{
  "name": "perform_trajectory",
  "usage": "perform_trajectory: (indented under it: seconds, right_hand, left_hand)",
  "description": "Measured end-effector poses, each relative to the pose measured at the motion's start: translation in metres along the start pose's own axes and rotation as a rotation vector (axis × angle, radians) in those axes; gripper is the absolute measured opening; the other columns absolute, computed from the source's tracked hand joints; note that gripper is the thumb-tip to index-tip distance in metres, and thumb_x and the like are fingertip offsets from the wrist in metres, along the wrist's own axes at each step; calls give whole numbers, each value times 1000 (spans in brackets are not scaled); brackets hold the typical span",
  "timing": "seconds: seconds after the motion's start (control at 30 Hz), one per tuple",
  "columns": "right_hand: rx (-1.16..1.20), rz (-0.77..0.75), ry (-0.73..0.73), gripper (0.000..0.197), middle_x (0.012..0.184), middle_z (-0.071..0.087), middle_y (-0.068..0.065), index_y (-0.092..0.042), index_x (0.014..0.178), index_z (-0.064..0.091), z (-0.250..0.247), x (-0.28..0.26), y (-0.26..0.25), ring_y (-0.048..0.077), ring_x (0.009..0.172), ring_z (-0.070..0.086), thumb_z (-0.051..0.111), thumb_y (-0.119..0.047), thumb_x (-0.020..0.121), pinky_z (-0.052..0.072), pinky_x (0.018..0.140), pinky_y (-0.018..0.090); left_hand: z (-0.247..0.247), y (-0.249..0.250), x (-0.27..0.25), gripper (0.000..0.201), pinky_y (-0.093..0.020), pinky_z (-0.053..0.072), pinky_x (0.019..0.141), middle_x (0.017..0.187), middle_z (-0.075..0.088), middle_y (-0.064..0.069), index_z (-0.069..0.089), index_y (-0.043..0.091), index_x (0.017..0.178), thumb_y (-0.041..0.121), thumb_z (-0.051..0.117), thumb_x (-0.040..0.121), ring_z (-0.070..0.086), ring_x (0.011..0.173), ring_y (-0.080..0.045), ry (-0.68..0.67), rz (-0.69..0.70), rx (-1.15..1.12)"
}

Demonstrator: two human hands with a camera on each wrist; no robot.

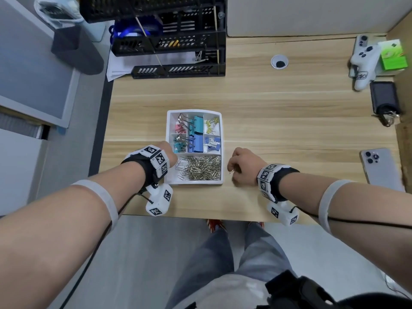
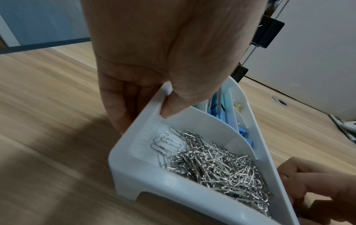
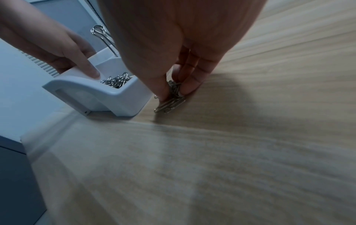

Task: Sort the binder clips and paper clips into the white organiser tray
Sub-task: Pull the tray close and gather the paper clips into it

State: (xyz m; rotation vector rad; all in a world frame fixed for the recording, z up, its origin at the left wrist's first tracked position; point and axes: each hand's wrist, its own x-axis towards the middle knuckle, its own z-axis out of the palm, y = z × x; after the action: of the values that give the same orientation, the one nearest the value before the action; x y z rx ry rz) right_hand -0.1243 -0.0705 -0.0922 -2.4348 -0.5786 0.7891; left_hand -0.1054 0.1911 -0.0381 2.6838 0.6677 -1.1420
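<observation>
The white organiser tray [image 1: 217, 182] stands on the wooden desk. Its small upper compartments hold coloured binder clips [image 1: 196, 130] in pink, teal, blue and yellow. Its wide front compartment holds a heap of silver paper clips [image 1: 200, 168]. My left hand [image 1: 166, 150] grips the tray's left rim [image 2: 152, 109], thumb [image 2: 173, 105] inside over the divider and fingers outside. Just right of the tray my right hand [image 1: 242, 166] pinches a small bunch of paper clips [image 3: 169, 102] between thumb and fingertips, low against the desk top.
A black stacked file rack [image 1: 169, 36] stands at the back left. At the right lie a white controller [image 1: 362, 63], a green box [image 1: 393, 55], a dark device with keys [image 1: 384, 99] and a phone [image 1: 379, 168]. A cable grommet [image 1: 279, 62] sits behind the tray.
</observation>
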Motion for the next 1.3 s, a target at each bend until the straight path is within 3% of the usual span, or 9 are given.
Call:
perform_trajectory:
  seconds: [0.07, 0.17, 0.23, 0.33, 0.5, 0.63, 0.87, 1.1, 1.3]
  right_hand:
    - [-45, 5, -47, 31, 104, 49, -2, -21, 100, 69, -10, 0, -2, 18, 100, 47, 72, -21, 69, 49, 86, 33]
    - [-195, -6, -141, 67, 116, 44, -3, -26, 119, 57, -19, 3, 1, 16, 108, 40, 83, -45, 60, 47, 88, 32]
    - [-250, -14, -149, 77, 120, 43, -2, -25, 125, 53, -18, 2, 0, 18, 110, 40, 84, -49, 59, 47, 90, 34]
    - [-251, -57, -135, 59, 119, 46, 0, -24, 121, 59, -9, 0, -6, 21, 108, 42, 82, -37, 68, 47, 88, 35]
    - [-185, -103, -111, 23, 109, 56, 4, -18, 103, 72, -3, -1, -7, 25, 100, 50, 67, -14, 81, 47, 86, 35]
    - [-143, -101, -81, 26, 102, 62, 6, -14, 94, 75, -1, 1, -3, 28, 95, 55, 57, -2, 79, 47, 78, 32]
    - [-29, 20, -26, 28, 97, 64, 0, -14, 93, 74, -8, 2, -4, 20, 91, 60, 56, 0, 76, 52, 82, 29]
    - [142, 35, 34, 23, 85, 69, -1, -12, 86, 76, -36, 9, -21, 13, 75, 61, 61, -1, 73, 54, 73, 26]
    - [255, -54, 0, 20, 84, 70, -1, -11, 92, 75, -26, 22, -65, 8, 72, 61, 64, 0, 79, 46, 66, 11]
  left_hand:
    - [-1, 2, -2, 19, -25, 34, 50, 68, 47, -5, 49, 6, 76, 11, 49, 95, 44, 56, -17, 8, 0, 13]
    - [-2, 0, -2, 24, -25, 34, 50, 68, 46, -5, 46, 7, 72, 11, 49, 95, 44, 56, -17, -1, -7, 12]
    - [-1, 1, -1, 27, -25, 35, 52, 68, 47, -5, 45, 7, 70, 12, 49, 95, 44, 57, -17, 7, -9, 14]
    - [-1, 2, -3, 27, -25, 33, 49, 67, 45, -5, 44, 7, 69, 10, 48, 96, 43, 56, -17, 5, -4, 3]
    - [-2, 0, -4, 12, -27, 35, 51, 70, 47, -6, 50, 3, 84, 9, 49, 94, 45, 59, -19, 6, -6, -26]
    - [0, 0, -2, 22, -29, 39, 57, 67, 48, -5, 49, 5, 72, 11, 51, 93, 48, 61, -20, 15, -8, -2]
    - [0, -1, -2, 22, -29, 41, 57, 67, 50, -5, 49, 7, 70, 11, 51, 92, 49, 60, -21, 24, 5, 16]
    - [-3, 0, -4, 24, -26, 37, 53, 67, 49, -4, 49, 7, 71, 13, 49, 94, 46, 57, -18, 17, 3, 27]
    - [-2, -2, -3, 19, -27, 38, 53, 69, 50, -5, 49, 7, 73, 11, 51, 92, 47, 58, -19, 14, 3, -11]
